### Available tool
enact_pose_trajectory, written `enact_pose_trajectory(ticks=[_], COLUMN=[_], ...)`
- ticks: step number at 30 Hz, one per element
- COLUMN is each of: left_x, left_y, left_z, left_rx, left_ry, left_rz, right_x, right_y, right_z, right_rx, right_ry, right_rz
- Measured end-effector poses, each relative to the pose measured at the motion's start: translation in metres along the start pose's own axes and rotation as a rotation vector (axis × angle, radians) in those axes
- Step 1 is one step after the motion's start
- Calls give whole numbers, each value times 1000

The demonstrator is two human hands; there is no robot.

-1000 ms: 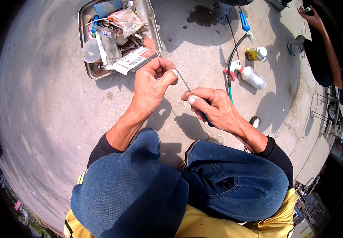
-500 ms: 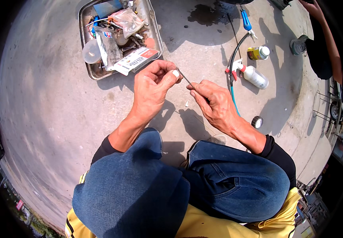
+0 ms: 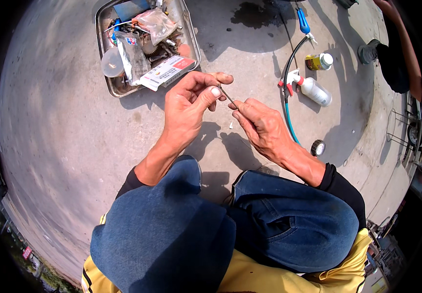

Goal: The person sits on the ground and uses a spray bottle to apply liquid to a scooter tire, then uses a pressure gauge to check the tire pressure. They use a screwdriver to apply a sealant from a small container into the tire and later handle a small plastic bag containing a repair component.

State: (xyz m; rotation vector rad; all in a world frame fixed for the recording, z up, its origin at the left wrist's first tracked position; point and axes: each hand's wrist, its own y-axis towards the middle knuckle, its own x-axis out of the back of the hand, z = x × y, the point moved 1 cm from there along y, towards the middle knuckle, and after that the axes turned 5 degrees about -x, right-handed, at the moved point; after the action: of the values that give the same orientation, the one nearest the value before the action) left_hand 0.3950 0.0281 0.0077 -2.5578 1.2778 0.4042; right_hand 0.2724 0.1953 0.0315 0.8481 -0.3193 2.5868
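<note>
A thin dark rod (image 3: pixel 227 96), like a slim metal pin, slants between my two hands above the ground. My left hand (image 3: pixel 187 103) pinches its upper end between thumb and fingers, with the index finger stretched out past it. Any small part inside that pinch is too hidden to make out. My right hand (image 3: pixel 264 126) grips the lower end between thumb and curled fingers. Just beyond my left hand lies a white and orange box (image 3: pixel 164 73) on the edge of a metal tray (image 3: pixel 197 49).
Bags, a toothed gear, a clear tub (image 3: pixel 112 62) and metal parts fill the tray. To the right lie a spray bottle (image 3: pixel 316 92), a yellow jar (image 3: pixel 314 62), a hose with a blue-handled air gun (image 3: pixel 304 22) and a round gauge (image 3: pixel 318 148). Another person's arm (image 3: pixel 406 44) shows at upper right.
My left index finger has straightened outward, while the thumb stays on the rod. My right hand has barely moved. At upper right, the other person's arm and foot have shifted slightly.
</note>
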Motion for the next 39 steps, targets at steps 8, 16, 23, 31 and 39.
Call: enact_pose_trajectory(ticks=[8,16,23,31,39], left_x=[-4,-5,-11,-12,-13], left_y=[-2,-7,-8,-10,-10], left_z=[15,19,20,21,28], left_rx=[69,68,93,109,139], left_ry=[-150,-50,27,39,-16], left_rz=[73,122,121,106,72], right_x=[-11,21,16,17,15], right_y=[-6,19,20,20,19], right_z=[-17,-6,-1,0,-3], right_rx=[-116,78,69,110,36], right_ry=[60,89,67,22,69], right_rz=[94,-181,-154,-145,-128])
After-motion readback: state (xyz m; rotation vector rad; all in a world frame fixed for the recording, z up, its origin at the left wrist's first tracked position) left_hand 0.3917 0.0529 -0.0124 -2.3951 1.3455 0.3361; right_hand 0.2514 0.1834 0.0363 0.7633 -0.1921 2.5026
